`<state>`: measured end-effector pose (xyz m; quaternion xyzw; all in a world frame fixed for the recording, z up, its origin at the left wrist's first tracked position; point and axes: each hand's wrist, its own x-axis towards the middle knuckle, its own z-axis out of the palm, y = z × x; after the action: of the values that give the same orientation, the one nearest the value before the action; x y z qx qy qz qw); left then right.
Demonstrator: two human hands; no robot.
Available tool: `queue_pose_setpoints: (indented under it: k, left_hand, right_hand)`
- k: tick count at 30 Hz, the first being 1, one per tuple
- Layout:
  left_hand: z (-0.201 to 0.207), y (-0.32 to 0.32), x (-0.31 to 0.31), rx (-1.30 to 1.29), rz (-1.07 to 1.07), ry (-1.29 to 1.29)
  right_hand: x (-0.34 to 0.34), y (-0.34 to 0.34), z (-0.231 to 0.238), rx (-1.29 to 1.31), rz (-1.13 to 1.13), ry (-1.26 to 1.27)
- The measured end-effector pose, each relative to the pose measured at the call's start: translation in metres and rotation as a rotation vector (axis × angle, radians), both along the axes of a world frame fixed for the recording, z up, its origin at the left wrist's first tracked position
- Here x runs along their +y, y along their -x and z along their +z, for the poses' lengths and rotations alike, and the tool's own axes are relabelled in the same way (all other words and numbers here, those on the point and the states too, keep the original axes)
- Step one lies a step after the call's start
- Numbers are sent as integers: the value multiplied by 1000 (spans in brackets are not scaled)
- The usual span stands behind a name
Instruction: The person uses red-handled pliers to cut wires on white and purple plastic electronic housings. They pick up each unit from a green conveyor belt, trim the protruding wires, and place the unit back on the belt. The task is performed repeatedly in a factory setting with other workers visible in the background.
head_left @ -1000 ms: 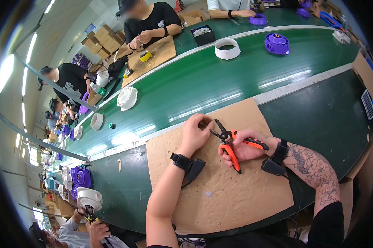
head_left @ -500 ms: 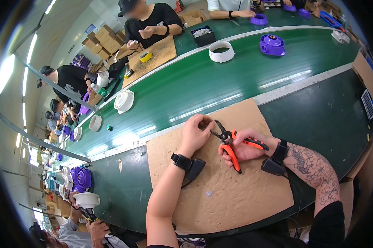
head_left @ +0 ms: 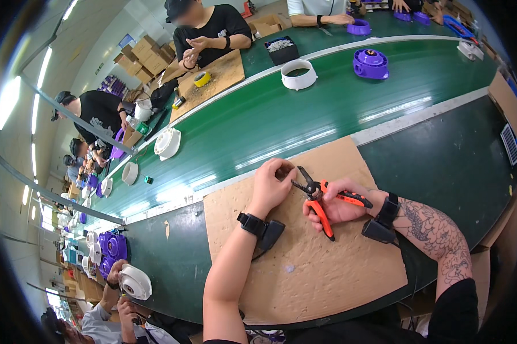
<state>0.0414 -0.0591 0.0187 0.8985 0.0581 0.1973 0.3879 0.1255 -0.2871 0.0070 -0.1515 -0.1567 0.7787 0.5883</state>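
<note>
My right hand (head_left: 343,205) is wrapped round wire-stripper pliers (head_left: 322,220) with orange and black handles. Their dark jaws stand apart and point up and to the left, over the cardboard sheet (head_left: 327,275). Just left of the jaws, my left hand (head_left: 273,182) has its thumb and fingers pinched together. Whatever it may hold is too small or hidden to make out. The fingertips of the left hand are close beside the jaw tips. Black bands with small boxes sit on both wrists.
Beyond the cardboard runs a green conveyor belt (head_left: 258,132) carrying a white ring (head_left: 298,74), a purple housing (head_left: 371,64) and white round parts (head_left: 167,143). Co-workers sit across the belt and at lower left, one handling a white housing (head_left: 136,281). Yellow tape (head_left: 202,78) lies opposite.
Both my hands and the pliers keep their place. Parts on the belt have shifted slightly left. The co-worker at lower left has tilted the white housing and moved it right.
</note>
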Motion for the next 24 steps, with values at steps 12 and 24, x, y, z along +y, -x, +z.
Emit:
queue_pose_setpoints:
  k: [12,24]
  left_hand:
    - [-3,-2,0,-18,2,-17]
    - [-2,-1,-1,-25,8,-45]
  right_hand:
    - [-1,0,-1,-33,6,-23]
    - [0,-2,-7,-26,13,-18]
